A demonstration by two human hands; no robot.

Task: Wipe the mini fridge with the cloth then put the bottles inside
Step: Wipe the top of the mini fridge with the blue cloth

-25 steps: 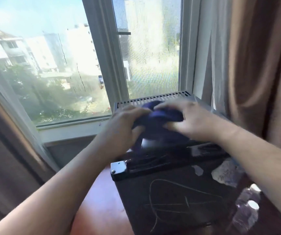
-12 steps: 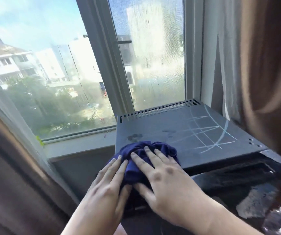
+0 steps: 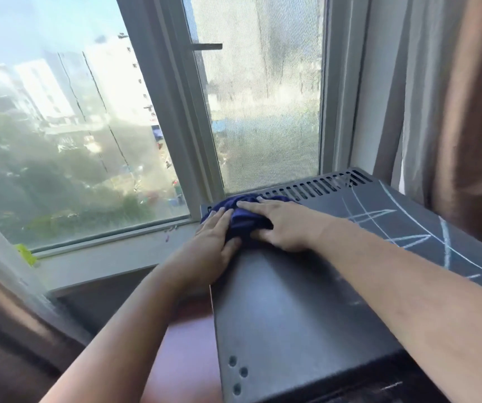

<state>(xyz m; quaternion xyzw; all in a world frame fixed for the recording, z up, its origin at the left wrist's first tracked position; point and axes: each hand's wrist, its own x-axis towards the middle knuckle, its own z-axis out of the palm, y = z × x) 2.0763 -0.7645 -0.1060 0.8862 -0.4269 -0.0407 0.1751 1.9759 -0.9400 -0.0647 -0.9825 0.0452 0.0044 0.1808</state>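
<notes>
The mini fridge is a dark grey box by the window; I look down on its flat top, which has vent slots along the back and pale chalk-like lines on the right. A bunched dark blue cloth lies at the top's far left corner. My left hand presses flat on the cloth's left side at the fridge's left edge. My right hand lies flat over the cloth's right side, fingers straight. No bottles are in view.
A large window with a grey frame and a sill runs behind and to the left. Brown and grey curtains hang right of the fridge. A reddish wooden surface shows left of the fridge.
Both hands have pushed the cloth from the front left of the fridge top to its far left corner by the vents. The view has tilted, and the fridge door and bottles have dropped out of sight.
</notes>
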